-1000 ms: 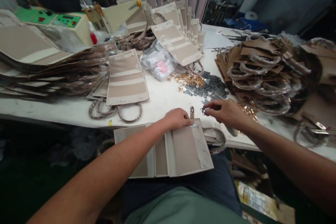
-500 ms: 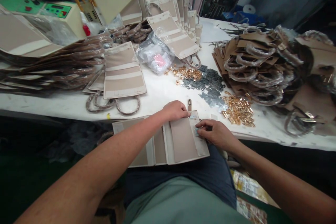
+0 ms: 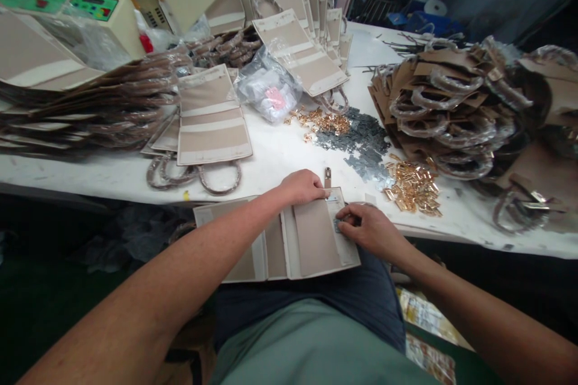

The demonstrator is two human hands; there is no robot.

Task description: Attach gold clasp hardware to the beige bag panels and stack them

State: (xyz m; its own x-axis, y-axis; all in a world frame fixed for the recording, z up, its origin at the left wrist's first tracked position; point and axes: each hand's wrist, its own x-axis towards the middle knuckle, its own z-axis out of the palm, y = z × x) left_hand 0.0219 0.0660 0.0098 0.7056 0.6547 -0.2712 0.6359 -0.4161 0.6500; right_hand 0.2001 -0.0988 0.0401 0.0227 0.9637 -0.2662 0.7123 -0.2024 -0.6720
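An opened beige bag panel [image 3: 315, 240] lies across my lap against the table's front edge. My left hand [image 3: 303, 186] is closed on the panel's far edge, its fingertips beside a small metal plate [image 3: 333, 197]. Just beyond that edge a strap tab with gold hardware [image 3: 327, 177] sticks out onto the table. My right hand [image 3: 365, 225] is closed in a pinch at the panel's right strip, on a small grey metal plate [image 3: 337, 224] that its fingers partly cover.
Loose grey metal plates [image 3: 366, 141] and gold fittings [image 3: 413, 186] lie beyond my hands. Wrapped bag handles and panels [image 3: 447, 102] are piled at right. More bag panels [image 3: 214, 114] lie at left, near a machine with a green control panel [image 3: 93, 6].
My right fingers have drawn slightly closer together over the small metal plate. The camera view has shifted a little; my left hand keeps its place on the panel.
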